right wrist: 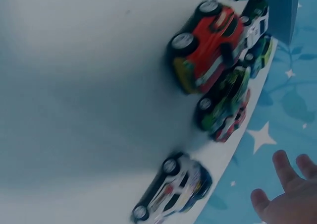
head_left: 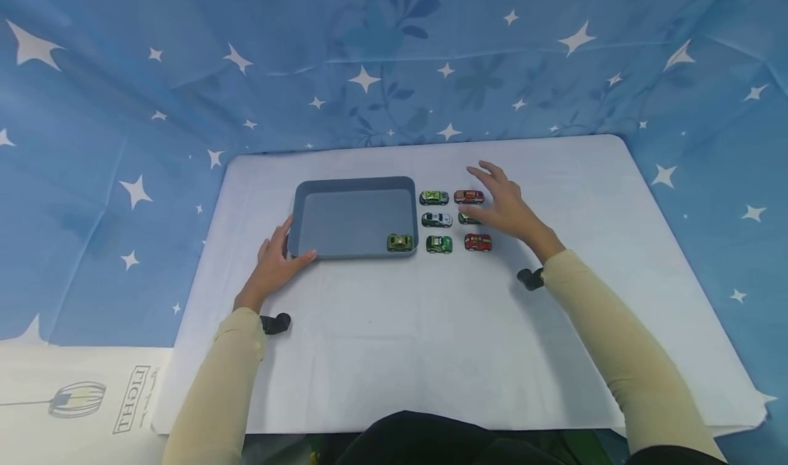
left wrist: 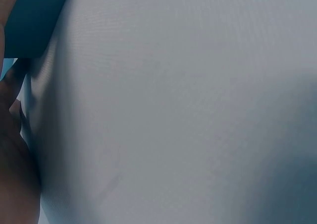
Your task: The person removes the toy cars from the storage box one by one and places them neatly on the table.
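Note:
My left hand (head_left: 273, 265) holds the near-left corner of a grey-blue tray (head_left: 351, 186), thumb along the near edge and fingers along the left side. An olive-green toy car (head_left: 400, 242) sits in the tray's near-right corner. Above the toy cars on the right, my right hand (head_left: 506, 210) hovers with spread fingers and nothing in its grasp. Beneath it, a green toy car (head_left: 470, 219) is partly hidden. Close by are an orange-red car (head_left: 469, 197) and a red car (head_left: 477, 242). A white toy car (right wrist: 171, 192) shows in the right wrist view.
Between tray and hand stand a yellow-green car (head_left: 434, 197), a silver car (head_left: 436, 219) and a bright green car (head_left: 439, 244). All rest on a white-covered table (head_left: 394, 355). A blue star-patterned cloth (head_left: 394, 102) hangs behind and at the sides.

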`<move>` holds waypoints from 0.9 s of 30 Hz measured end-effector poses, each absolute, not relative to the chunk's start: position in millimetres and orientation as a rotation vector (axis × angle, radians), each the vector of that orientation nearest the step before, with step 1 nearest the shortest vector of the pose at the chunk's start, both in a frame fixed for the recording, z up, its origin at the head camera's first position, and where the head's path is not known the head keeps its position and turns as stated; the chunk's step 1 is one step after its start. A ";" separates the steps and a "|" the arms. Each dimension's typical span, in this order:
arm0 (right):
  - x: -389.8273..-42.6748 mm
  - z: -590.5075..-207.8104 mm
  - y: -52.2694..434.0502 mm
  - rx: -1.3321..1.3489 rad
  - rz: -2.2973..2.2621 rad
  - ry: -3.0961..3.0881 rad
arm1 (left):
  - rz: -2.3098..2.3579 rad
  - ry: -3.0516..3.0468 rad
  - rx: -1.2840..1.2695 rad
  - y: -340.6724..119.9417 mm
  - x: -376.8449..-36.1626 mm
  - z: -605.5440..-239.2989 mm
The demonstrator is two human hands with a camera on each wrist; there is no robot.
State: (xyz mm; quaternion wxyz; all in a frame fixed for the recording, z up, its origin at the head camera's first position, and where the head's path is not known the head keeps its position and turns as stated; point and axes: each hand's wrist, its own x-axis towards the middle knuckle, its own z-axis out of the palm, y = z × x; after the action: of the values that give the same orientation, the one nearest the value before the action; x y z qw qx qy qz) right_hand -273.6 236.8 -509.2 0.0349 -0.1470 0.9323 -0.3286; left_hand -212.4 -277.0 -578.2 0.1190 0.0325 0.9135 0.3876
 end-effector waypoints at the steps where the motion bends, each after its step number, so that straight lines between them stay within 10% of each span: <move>1: -273.7 -507.8 232.4 -0.463 -1.021 2.858 | 1.137 2.669 0.097 -277.3 -212.1 -577.7; 27: -268.2 -509.3 131.4 -0.991 -0.916 2.770 | 1.160 2.689 0.111 -278.2 -212.1 -581.4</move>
State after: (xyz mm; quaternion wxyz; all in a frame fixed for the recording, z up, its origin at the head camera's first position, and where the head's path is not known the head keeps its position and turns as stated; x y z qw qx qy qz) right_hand -268.2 131.4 -509.3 0.0304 -0.3214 0.8986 -0.2971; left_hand -212.1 -278.2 -581.4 0.1050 0.0375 0.9125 0.3936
